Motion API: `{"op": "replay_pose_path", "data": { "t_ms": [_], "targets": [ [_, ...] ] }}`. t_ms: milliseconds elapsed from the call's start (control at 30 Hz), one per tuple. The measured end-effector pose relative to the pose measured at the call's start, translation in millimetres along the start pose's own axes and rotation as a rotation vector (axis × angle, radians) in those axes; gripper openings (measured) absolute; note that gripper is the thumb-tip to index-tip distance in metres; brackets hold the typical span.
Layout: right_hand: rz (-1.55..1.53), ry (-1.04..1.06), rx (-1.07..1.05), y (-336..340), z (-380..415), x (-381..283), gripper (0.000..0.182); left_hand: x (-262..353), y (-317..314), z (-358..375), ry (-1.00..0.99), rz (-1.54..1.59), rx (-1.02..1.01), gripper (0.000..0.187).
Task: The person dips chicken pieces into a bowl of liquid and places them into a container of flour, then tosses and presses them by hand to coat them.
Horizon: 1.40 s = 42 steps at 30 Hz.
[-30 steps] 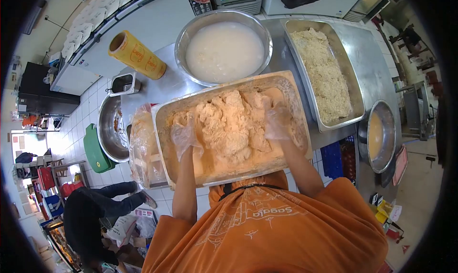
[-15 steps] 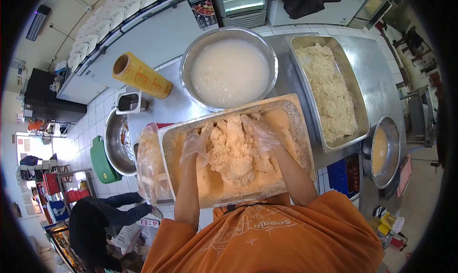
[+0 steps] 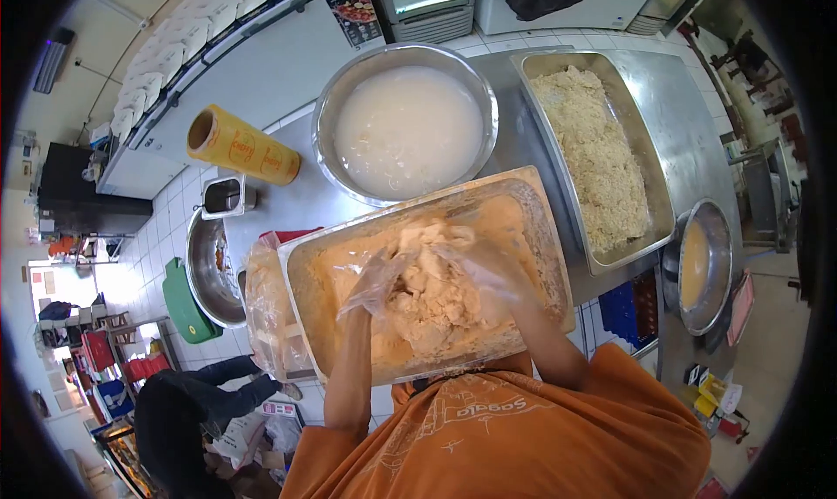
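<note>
A metal tray (image 3: 558, 264) with floury edges holds orange powder and a heap of orange-coated pieces (image 3: 436, 303). On the heap's left side, my left hand (image 3: 379, 281) in a clear plastic glove curls its fingers round some coated pieces. My right hand (image 3: 488, 277), gloved too and partly blurred, cups the heap's upper right, its fingers bent over the pieces. Both hands touch the heap, a short way apart. Beyond the tray stands a large steel bowl (image 3: 321, 142) of milky liquid.
A steel pan (image 3: 658, 185) of pale crumbly food lies to the right, with a bowl of yellow liquid (image 3: 695, 268) past it. At left are a yellow wrap roll (image 3: 248, 150), a small steel container (image 3: 225, 196), and a plastic bag (image 3: 266, 298). A person (image 3: 174, 420) bends at lower left.
My hands have moved closer together over the heap, gathering coated pieces between them. The view has shifted slightly, and the bent person appears a little further right.
</note>
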State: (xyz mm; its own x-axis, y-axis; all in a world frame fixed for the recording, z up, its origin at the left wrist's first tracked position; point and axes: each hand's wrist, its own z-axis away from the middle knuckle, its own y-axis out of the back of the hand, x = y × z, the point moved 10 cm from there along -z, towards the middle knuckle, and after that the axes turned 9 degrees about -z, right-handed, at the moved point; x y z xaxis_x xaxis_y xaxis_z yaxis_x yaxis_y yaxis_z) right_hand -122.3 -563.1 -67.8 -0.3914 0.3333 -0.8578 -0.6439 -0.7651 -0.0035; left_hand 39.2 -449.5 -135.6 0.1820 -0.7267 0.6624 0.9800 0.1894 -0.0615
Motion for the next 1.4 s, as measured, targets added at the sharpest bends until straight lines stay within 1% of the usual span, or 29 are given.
{"op": "replay_pose_path", "data": {
  "t_ms": [33,67,100,167,200,233,300,367,400,433,467,533,600,667,700,767,833,933,1000,1033,1067,1100,1167,1233,1267,1300,1367,1400],
  "targets": [
    [-0.019,0.116,0.022,-0.8,15.5,-1.3,0.069,4.8,2.4,-11.3,-0.293,-0.347,-0.002,0.076],
    [-0.018,0.214,0.04,-3.3,32.0,-1.8,0.069,8.3,4.8,-13.9,-0.586,-0.679,0.101,0.067],
    [0.01,0.294,0.056,-9.2,46.6,-3.6,0.068,15.6,-0.9,-4.4,-0.807,-0.895,0.143,0.062],
    [0.089,0.4,0.104,-18.0,64.3,0.2,0.067,-25.4,30.2,-23.0,-0.512,-0.753,0.211,0.051],
    [0.16,0.412,0.146,-20.8,63.0,6.7,0.067,-48.1,45.9,-29.8,-0.372,-0.673,0.254,0.047],
    [0.23,0.421,0.187,-22.0,62.8,13.7,0.066,-1.0,38.6,17.3,-0.27,-0.98,0.361,0.046],
    [0.325,0.381,0.26,-2.3,55.3,30.0,0.065,19.6,56.8,51.9,-0.061,-1.111,0.575,0.046],
    [0.447,0.255,0.308,29.1,56.4,56.2,0.064,-23.1,99.0,77.4,0.149,-0.734,0.77,0.046],
    [0.52,0.145,0.323,41.4,54.3,77.4,0.063,-40.7,106.8,87.1,0.242,-0.651,0.823,0.048],
    [0.59,0.026,0.33,54.2,53.5,98.9,0.063,-56.1,105.3,83.5,0.278,-0.608,0.798,0.051],
    [0.641,-0.083,0.326,62.5,51.6,119.1,0.062,-71.7,102.0,76.5,0.291,-0.568,0.75,0.054],
    [0.628,-0.175,0.342,68.2,46.9,137.5,0.061,-86.4,84.3,53.0,0.221,-0.412,0.603,0.06],
    [0.56,-0.18,0.371,49.5,41.6,135.3,0.06,-89.7,52.3,34.0,0.162,-0.153,0.44,0.066],
    [0.481,-0.149,0.416,25.1,34.1,123.0,0.06,-82.6,18.0,21.8,0.143,0.103,0.292,0.073],
    [0.449,-0.122,0.452,11.7,32.9,115.6,0.059,-73.6,2.7,18.1,0.117,0.141,0.231,0.076],
    [0.397,-0.116,0.496,-3.0,30.7,111.4,0.058,-67.6,-24.4,7.3,0.059,0.126,0.123,0.083],
    [0.304,-0.107,0.494,-3.5,27.3,114.1,0.057,-67.0,-39.8,-17.6,-0.142,-0.109,0.028,0.085],
    [0.03,-0.07,0.43,8.3,27.1,124.7,0.056,-27.1,-67.3,-25.4,-0.532,-0.397,-0.046,0.085],
    [-0.16,-0.024,0.373,9.5,32.1,130.1,0.056,-8.0,-73.4,-16.6,-0.456,-0.296,-0.029,0.081],
    [-0.236,0.014,0.344,8.1,36.3,128.4,0.055,8.7,-70.8,1.3,-0.244,-0.12,0.003,0.078],
    [-0.308,0.051,0.315,5.3,41.3,128.6,0.055,6.6,-69.9,19.4,-0.021,0.054,0.034,0.075],
    [-0.341,0.084,0.284,3.8,49.8,126.1,0.054,4.5,-52.7,35.7,-0.009,-0.074,0.134,0.079],
    [-0.353,0.131,0.248,7.6,66.8,122.1,0.054,-8.9,-1.4,63.5,-0.093,-0.64,0.321,0.081],
    [-0.281,0.047,0.241,21.1,77.7,130.6,0.053,-8.2,17.1,106.5,-0.094,-0.852,0.575,0.079],
    [-0.236,-0.04,0.244,27.7,82.2,141.4,0.053,-2.9,25.1,137.8,0.004,-0.62,0.741,0.083],
    [-0.216,-0.15,0.256,33.1,86.1,155.6,0.053,-26.6,32.2,132.9,0.148,-0.632,0.691,0.082],
    [-0.304,-0.377,0.325,36.1,85.9,184.9,0.052,-96.9,52.5,112.3,0.441,-0.648,0.58,0.08],
    [-0.414,-0.423,0.38,31.6,78.9,197.1,0.052,-117.6,45.0,88.8,0.361,-0.58,0.486,0.081]
  ]
}}
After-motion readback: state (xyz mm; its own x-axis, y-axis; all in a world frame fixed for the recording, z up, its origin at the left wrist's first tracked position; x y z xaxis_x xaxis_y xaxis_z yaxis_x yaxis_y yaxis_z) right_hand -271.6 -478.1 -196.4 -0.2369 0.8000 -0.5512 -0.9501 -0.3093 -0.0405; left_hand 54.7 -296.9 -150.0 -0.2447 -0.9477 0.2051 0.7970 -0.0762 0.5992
